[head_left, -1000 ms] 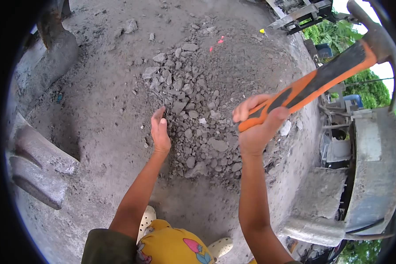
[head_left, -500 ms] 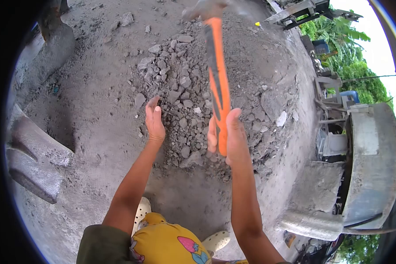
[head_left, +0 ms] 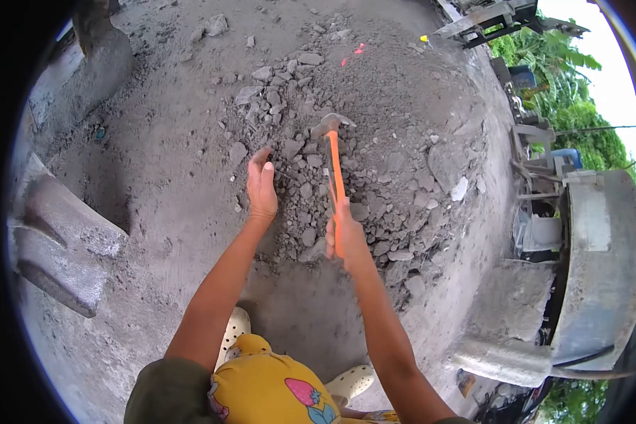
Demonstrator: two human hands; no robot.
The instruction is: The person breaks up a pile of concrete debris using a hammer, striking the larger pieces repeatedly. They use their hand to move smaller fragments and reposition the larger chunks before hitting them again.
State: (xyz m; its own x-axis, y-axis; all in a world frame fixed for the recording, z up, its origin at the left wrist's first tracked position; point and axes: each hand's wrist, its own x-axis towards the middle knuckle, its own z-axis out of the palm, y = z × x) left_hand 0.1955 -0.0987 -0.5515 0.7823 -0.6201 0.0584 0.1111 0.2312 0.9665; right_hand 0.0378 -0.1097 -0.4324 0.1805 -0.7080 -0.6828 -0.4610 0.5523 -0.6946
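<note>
My right hand (head_left: 348,230) is wrapped round the handle of a claw hammer (head_left: 336,166), orange and black with a grey metal head. The hammer's head is low over a heap of broken grey rubble (head_left: 307,191), overlapping the stones in this view. At the left side of the heap is my left hand (head_left: 263,187), its fingers extended and slightly curved, thumb apart, holding nothing. Loose stones and chips lie between the two hands.
Two grey metal pieces, a curved plate (head_left: 67,233) and a rounded post base (head_left: 95,78), stand at the left. A large metal drum (head_left: 601,261) is at the right. A flat stone slab (head_left: 438,166) lies right of the heap. Pale clogs (head_left: 350,381) are on my feet.
The hammer has swung down from a raised position, its head dropping onto the rubble area. My right hand has moved slightly lower and left; my left hand stays by the heap.
</note>
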